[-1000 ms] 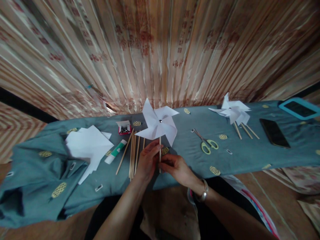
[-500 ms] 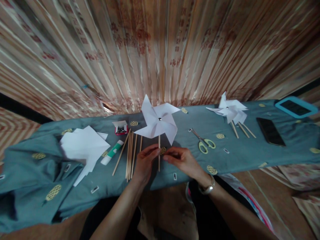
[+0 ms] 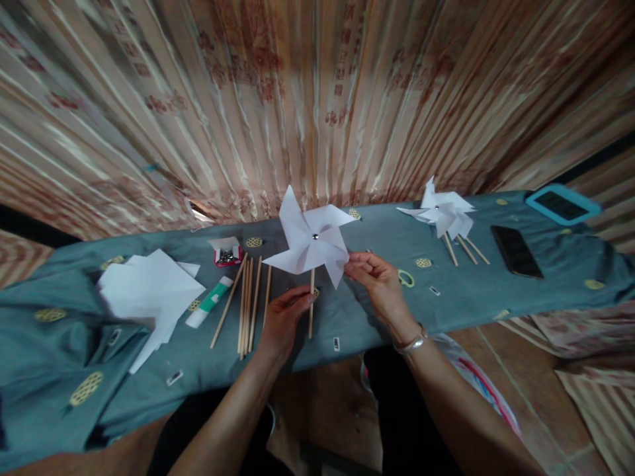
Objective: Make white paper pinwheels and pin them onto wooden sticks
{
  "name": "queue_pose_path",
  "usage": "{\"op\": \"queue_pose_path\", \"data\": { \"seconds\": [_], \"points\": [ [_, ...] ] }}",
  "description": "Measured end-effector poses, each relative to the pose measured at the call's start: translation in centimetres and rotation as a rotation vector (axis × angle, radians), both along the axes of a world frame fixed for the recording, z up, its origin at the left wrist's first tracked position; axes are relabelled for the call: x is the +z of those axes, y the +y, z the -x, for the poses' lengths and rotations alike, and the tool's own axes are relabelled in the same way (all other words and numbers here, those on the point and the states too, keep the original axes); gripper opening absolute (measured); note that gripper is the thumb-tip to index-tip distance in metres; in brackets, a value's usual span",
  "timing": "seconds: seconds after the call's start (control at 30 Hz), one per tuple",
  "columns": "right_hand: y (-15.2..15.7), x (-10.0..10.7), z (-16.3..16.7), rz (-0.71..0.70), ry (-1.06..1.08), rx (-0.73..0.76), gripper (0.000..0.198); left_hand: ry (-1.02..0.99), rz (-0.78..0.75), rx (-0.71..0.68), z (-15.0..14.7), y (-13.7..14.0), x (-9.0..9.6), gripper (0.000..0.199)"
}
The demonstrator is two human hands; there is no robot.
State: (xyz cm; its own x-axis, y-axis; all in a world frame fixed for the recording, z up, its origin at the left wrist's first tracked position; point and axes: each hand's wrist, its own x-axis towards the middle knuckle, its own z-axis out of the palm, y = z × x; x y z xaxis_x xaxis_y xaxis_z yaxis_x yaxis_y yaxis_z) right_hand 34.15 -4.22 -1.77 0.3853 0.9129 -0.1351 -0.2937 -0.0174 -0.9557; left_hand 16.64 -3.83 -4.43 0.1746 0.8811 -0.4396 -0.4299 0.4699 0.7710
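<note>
A white paper pinwheel (image 3: 325, 248) with a shiny pin at its centre stands upright in front of me. My left hand (image 3: 282, 320) pinches its wooden stick between thumb and fingers, below the blades. At the lower right blade, my right hand (image 3: 374, 284) has its thumb and fingers closed at the paper's edge. Behind that hand lie scissors (image 3: 407, 278), mostly hidden, with one green handle loop showing. Several loose wooden sticks (image 3: 247, 307) lie left of my left hand. Near them are a small box of metal pins (image 3: 228, 255) and a green and white glue stick (image 3: 211, 303).
White paper sheets (image 3: 159, 284) lie at the left on the blue-grey cloth (image 3: 317, 360). Toward the right are several finished pinwheels (image 3: 449, 215), a dark phone (image 3: 516, 251) and a blue-framed device (image 3: 563, 203). A patterned curtain (image 3: 307, 99) hangs along the back edge.
My right hand has moved up and right, from beside the stick to the pinwheel's lower right blade, and now covers most of the scissors. My left hand keeps its hold; the view has shifted slightly.
</note>
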Motion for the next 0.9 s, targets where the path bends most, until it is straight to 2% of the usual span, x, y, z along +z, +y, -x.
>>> {"op": "queue_pose_path", "data": {
  "seconds": [0.4,0.9],
  "points": [
    [-0.2,0.0,1.0,0.046,0.059,0.027,0.039,-0.002,-0.010,0.027,-0.2,0.0,0.0,0.036],
    [-0.6,0.4,2.3,0.089,0.133,0.119,0.036,-0.016,-0.024,-0.008,-0.3,-0.2,-0.3,0.037]
  ]
}}
